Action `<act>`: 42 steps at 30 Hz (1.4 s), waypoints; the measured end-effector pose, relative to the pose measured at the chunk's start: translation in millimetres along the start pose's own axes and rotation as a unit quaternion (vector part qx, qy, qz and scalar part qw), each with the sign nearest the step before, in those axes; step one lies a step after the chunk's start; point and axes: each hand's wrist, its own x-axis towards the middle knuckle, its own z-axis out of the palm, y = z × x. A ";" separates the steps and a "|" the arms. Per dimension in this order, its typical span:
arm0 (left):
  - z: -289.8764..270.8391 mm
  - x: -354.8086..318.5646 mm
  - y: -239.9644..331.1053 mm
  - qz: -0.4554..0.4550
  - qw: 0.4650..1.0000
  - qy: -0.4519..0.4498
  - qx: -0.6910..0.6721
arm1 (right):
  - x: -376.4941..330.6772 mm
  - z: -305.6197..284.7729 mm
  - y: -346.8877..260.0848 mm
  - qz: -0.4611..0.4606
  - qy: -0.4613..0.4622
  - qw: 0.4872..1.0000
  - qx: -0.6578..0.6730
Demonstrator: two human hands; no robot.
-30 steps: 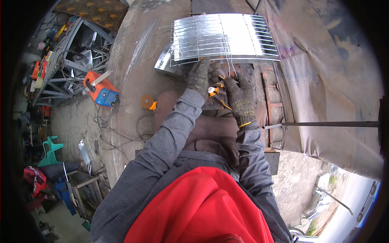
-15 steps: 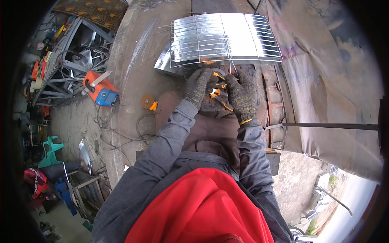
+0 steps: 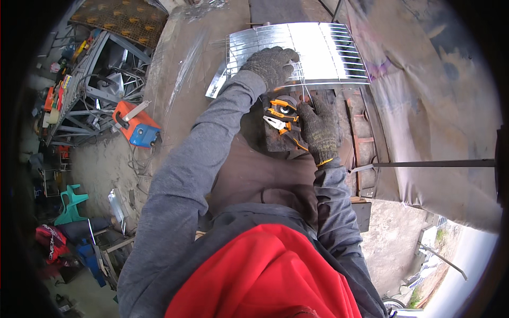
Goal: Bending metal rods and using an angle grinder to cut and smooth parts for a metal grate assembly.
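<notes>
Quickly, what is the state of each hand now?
Left hand: gloved, pressed palm-down on the shiny wire-grid metal panel, gripping nothing.
Right hand: gloved, resting beside the orange-handled pliers; grip cannot be told.

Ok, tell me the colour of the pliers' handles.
Orange and black, on the pliers by the right hand; head view.

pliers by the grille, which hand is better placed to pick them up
Right, probably. The right hand already rests against the orange-handled pliers on the dark block, while the left hand is further up, pressed on the metal grille and seemingly steadying it.
</notes>
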 end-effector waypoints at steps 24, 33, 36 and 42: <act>-11.7 53.4 -8.0 0.200 0.937 -0.133 0.253 | -2.6 -2.4 5.7 0.019 0.012 0.998 0.056; -7.0 52.7 -26.4 0.239 0.927 -0.115 0.264 | -3.7 2.8 -6.3 -0.037 0.055 0.982 -0.177; -7.0 52.1 -20.2 0.230 0.923 -0.125 0.281 | -2.7 5.5 -0.7 -0.045 0.073 0.981 -0.171; -0.6 57.0 -17.7 0.203 0.924 -0.136 0.294 | -1.0 -13.5 5.2 -0.058 0.045 0.983 -0.167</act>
